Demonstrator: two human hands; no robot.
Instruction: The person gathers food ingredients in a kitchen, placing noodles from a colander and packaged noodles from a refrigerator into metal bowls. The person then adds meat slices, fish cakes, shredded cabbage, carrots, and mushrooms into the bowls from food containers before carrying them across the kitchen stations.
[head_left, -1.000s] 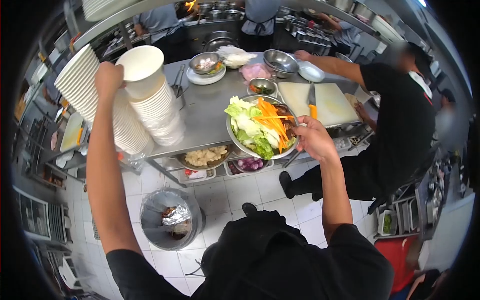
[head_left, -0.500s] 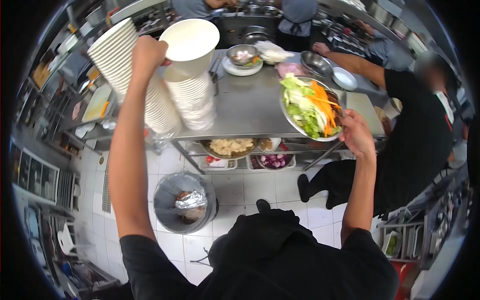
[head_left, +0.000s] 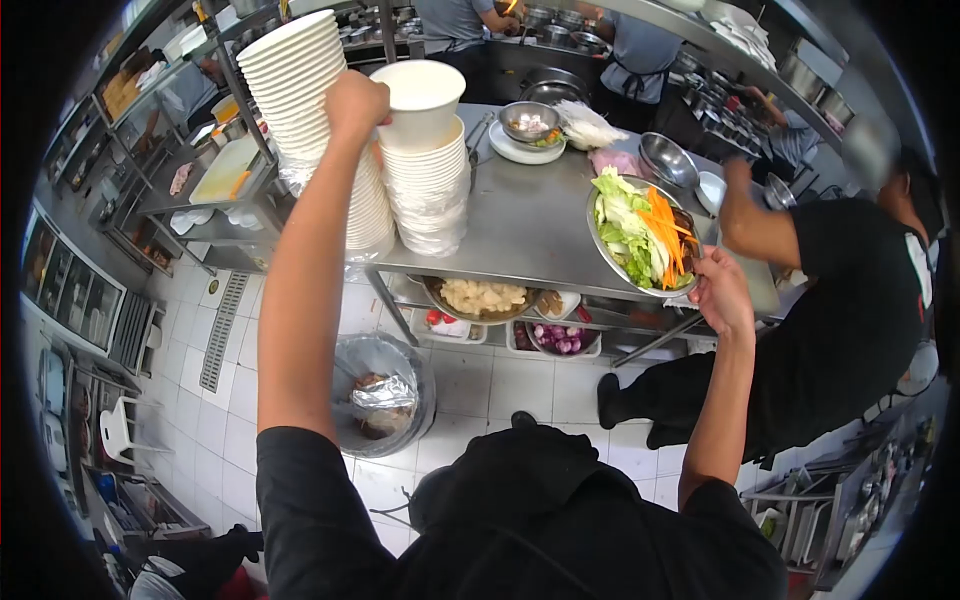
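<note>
My left hand [head_left: 358, 105] is closed on the rim of a white paper tub [head_left: 425, 115]. This tub is upright at the top of a plastic-wrapped stack of matching tubs [head_left: 432, 200]; whether it touches them I cannot tell. A taller, leaning stack of white tubs [head_left: 295, 95] rises just left of that hand. With fingers at its right rim, my right hand [head_left: 722, 290] grips a metal bowl [head_left: 607, 245] over the table's front edge. Inside are chopped leafy greens [head_left: 622, 225], carrot strips [head_left: 665, 235] and dark brown pieces partly hidden at the right.
On the steel table [head_left: 520, 220] are a small metal bowl [head_left: 530, 122] on white plates and another metal bowl [head_left: 668, 160]. A lined bin [head_left: 425, 400] stands below. A co-worker in black [head_left: 820, 300] leans in at right. Underneath, a shelf holds a bowl of purple onions [head_left: 562, 338].
My left hand has lowered the paper tub to the top of the shorter stack. The view has shifted, moving the table rightward. My right hand keeps hold of the metal bowl.
</note>
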